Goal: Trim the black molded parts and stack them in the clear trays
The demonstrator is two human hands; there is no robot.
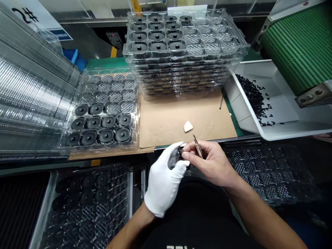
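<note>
My left hand [163, 180], in a white glove, is closed around a small black part [179, 154] near the table's front edge. Most of that part is hidden by fingers. My bare right hand [212, 160] holds a slim metal tool with a pointed tip [197, 146], its tip up and away from the part. The thumb and forefinger of that hand pinch at the black part; whether something small is between them I cannot make out. A white rounded triangular piece [188, 126] lies on the brown board [163, 121] just beyond my hands.
Left of the board sits a clear tray [114, 97] partly filled with round black parts. Stacked trays [181, 72] stand behind. To the right, a white bin [249, 114] holds small black pieces beneath a green conveyor belt [298, 45]. Tweezers [222, 100] lie at the board's right.
</note>
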